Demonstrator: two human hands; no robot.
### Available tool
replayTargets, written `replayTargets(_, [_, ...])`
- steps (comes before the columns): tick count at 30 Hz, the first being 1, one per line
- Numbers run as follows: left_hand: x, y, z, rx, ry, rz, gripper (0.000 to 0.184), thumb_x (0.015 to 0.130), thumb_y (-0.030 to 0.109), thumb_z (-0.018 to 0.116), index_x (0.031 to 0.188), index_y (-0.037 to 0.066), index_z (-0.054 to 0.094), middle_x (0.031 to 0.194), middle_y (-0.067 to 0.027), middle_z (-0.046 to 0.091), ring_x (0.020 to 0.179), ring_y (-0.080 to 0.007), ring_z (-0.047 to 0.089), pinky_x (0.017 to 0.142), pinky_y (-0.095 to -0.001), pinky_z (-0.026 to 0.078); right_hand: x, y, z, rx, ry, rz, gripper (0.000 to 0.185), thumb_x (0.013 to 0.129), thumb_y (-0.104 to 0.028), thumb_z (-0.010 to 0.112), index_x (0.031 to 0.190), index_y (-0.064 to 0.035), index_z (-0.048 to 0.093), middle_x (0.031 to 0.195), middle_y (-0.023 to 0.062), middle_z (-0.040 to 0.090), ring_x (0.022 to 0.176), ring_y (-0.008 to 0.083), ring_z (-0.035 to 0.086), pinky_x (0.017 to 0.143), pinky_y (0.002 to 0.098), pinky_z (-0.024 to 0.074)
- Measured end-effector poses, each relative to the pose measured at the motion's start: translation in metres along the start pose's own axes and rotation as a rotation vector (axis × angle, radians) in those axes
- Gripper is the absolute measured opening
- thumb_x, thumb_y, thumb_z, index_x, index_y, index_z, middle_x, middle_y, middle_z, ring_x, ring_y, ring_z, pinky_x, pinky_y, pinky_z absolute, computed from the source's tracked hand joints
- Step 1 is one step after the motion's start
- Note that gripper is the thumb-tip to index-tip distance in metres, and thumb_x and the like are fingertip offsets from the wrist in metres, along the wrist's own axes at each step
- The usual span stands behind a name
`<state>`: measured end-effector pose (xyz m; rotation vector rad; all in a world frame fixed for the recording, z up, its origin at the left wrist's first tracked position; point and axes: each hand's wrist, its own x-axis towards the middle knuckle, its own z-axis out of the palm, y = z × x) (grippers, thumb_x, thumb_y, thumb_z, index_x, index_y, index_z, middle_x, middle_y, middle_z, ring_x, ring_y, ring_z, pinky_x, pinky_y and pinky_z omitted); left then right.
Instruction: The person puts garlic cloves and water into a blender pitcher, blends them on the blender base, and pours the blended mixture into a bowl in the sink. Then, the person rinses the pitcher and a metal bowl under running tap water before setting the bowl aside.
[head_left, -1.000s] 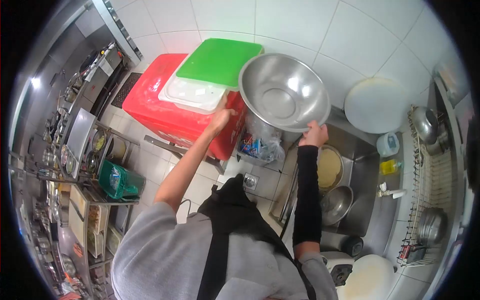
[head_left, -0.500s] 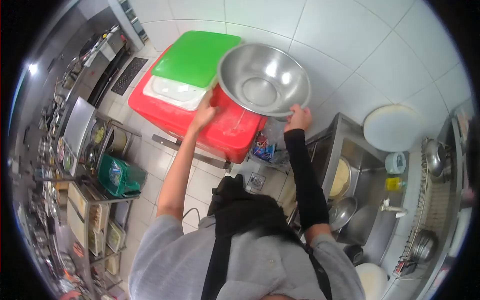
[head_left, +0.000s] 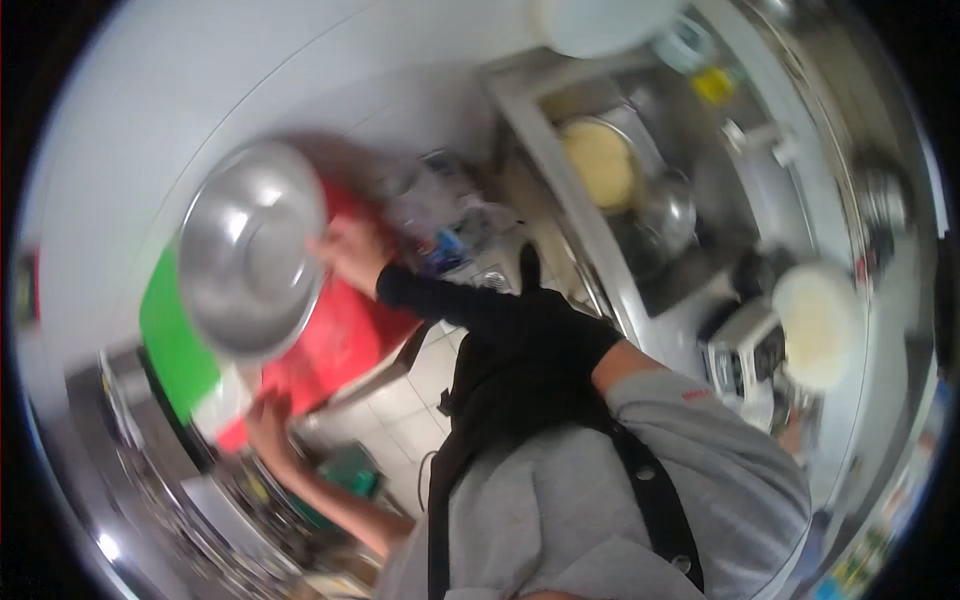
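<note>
A large stainless steel mixing bowl (head_left: 235,285) is tilted above a red cooler box (head_left: 350,345). My right hand (head_left: 352,255), in a black sleeve, grips the bowl's right rim. Close to the bowl's lower edge, my left hand (head_left: 268,420) is at the front side of the box, its fingers smeared by motion. A green board (head_left: 175,340) lies on the box's far end, partly covered by the bowl. Beside it, part of a white panel (head_left: 225,402) shows.
To the right is a metal sink (head_left: 690,265) with a yellow round item (head_left: 600,165) in a pan and a metal bowl (head_left: 668,210). A kitchen scale (head_left: 745,350) stands at the sink's near end. Plastic bags (head_left: 445,205) sit between box and sink. A green bin (head_left: 350,472) is lower left.
The view has swung to the right, so the box and bowl now appear further left and more of the sink side shows. My right hand keeps its hold on the bowl's rim.
</note>
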<state>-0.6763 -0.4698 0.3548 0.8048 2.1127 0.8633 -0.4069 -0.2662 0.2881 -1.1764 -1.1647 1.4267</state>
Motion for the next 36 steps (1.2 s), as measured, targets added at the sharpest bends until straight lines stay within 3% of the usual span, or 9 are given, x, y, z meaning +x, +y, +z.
replayTargets(3, [-0.067, 0.143, 0.069, 0.094, 0.137, 0.265, 0.022, 0.09, 0.009, 0.046, 0.092, -0.004, 0.064, 0.073, -0.0068, 0.061, 0.066, -0.0125, 0.057, 0.062, -0.0256, 0.048, -0.014, 0.007, -0.084, 0.574, -0.201, 0.229, 0.031, 0.097, -0.034, 0.057, 0.09, -0.004, 0.055, 0.076, 0.0093, 0.062, 0.06, 0.0151, 0.061, 0.053, 0.0293, 0.053])
replayTargets(6, [-0.074, 0.227, 0.184, -0.368, -0.409, 0.588, 0.015, 0.085, 0.005, 0.046, 0.08, 0.0, 0.059, 0.068, -0.0059, 0.054, 0.06, -0.013, 0.049, 0.058, -0.0252, 0.04, -0.015, 0.043, -0.207, 0.652, 0.219, 0.102, 0.017, 0.096, -0.019, 0.056, 0.087, -0.0043, 0.057, 0.075, 0.0065, 0.061, 0.063, 0.0128, 0.061, 0.058, 0.027, 0.0524])
replayTargets(10, [-0.045, 0.273, 0.408, -0.072, -0.795, 0.312, 0.014, 0.087, 0.001, 0.051, 0.091, -0.002, 0.065, 0.083, -0.0052, 0.065, 0.076, -0.0121, 0.058, 0.071, -0.0226, 0.042, -0.017, 0.097, -0.397, 0.585, 0.906, 0.017, 0.01, 0.091, -0.011, 0.055, 0.084, -0.004, 0.056, 0.068, 0.0063, 0.057, 0.056, 0.0137, 0.055, 0.053, 0.028, 0.0475])
replayTargets(14, [0.018, 0.233, 0.66, 0.011, -1.026, 0.593, 0.029, 0.084, 0.006, 0.057, 0.11, 0.0, 0.067, 0.098, -0.01, 0.07, 0.091, -0.0171, 0.064, 0.082, -0.0278, 0.049, -0.01, 0.216, -0.509, 0.55, 1.132, 0.43, 0.014, 0.088, -0.011, 0.055, 0.097, -0.001, 0.059, 0.087, 0.0174, 0.063, 0.072, 0.0246, 0.063, 0.066, 0.0358, 0.0525])
replayTargets(19, [0.123, 0.132, 0.882, 0.879, -0.929, 0.605, 0.037, 0.083, 0.019, 0.054, 0.109, -0.004, 0.065, 0.097, -0.0199, 0.07, 0.094, -0.0302, 0.067, 0.086, -0.0391, 0.052, 0.052, 0.293, -0.608, -0.662, 0.588, 0.621, 0.05, 0.087, -0.025, 0.058, 0.126, 0.0054, 0.054, 0.13, 0.0292, 0.054, 0.124, 0.0412, 0.049, 0.104, 0.0494, 0.0389])
replayTargets(23, [0.137, 0.1, 0.928, 1.041, -0.879, 0.163, 0.039, 0.088, 0.023, 0.054, 0.111, -0.006, 0.064, 0.106, -0.0214, 0.068, 0.097, -0.0336, 0.067, 0.085, -0.0437, 0.053, 0.105, 0.323, -0.702, -1.101, 0.363, 0.807, 0.05, 0.092, -0.03, 0.057, 0.128, 0.0042, 0.055, 0.129, 0.028, 0.055, 0.12, 0.0411, 0.053, 0.098, 0.052, 0.0449])
replayTargets(28, [0.14, 0.058, 0.936, 0.865, -0.815, -0.096, 0.044, 0.092, 0.025, 0.055, 0.123, -0.006, 0.057, 0.119, -0.022, 0.061, 0.103, -0.0345, 0.064, 0.085, -0.0458, 0.052, 0.136, 0.35, -0.78, -1.161, -0.267, 0.929, 0.03, 0.094, -0.023, 0.052, 0.095, 0.0024, 0.069, 0.108, 0.0237, 0.065, 0.093, 0.0349, 0.065, 0.078, 0.0443, 0.0555])
replayTargets(34, [0.143, 0.058, 0.929, 1.013, -0.794, -0.056, 0.056, 0.091, 0.023, 0.057, 0.135, -0.008, 0.042, 0.131, -0.0278, 0.052, 0.112, -0.0402, 0.058, 0.094, -0.0466, 0.049, 0.138, 0.399, -0.804, -0.996, -0.161, 1.093, 0.043, 0.095, -0.034, 0.055, 0.124, -0.0033, 0.061, 0.127, 0.0192, 0.061, 0.108, 0.0365, 0.062, 0.092, 0.0517, 0.0519])
replayTargets(36, [0.135, 0.073, 0.919, 1.104, -0.825, -0.006, 0.06, 0.091, 0.023, 0.058, 0.138, -0.007, 0.038, 0.133, -0.029, 0.05, 0.113, -0.0415, 0.057, 0.096, -0.0466, 0.048, 0.128, 0.392, -0.804, -1.312, -0.409, 0.793, 0.038, 0.094, -0.033, 0.057, 0.115, -0.0025, 0.067, 0.125, 0.0179, 0.06, 0.112, 0.0352, 0.06, 0.088, 0.0501, 0.0537])
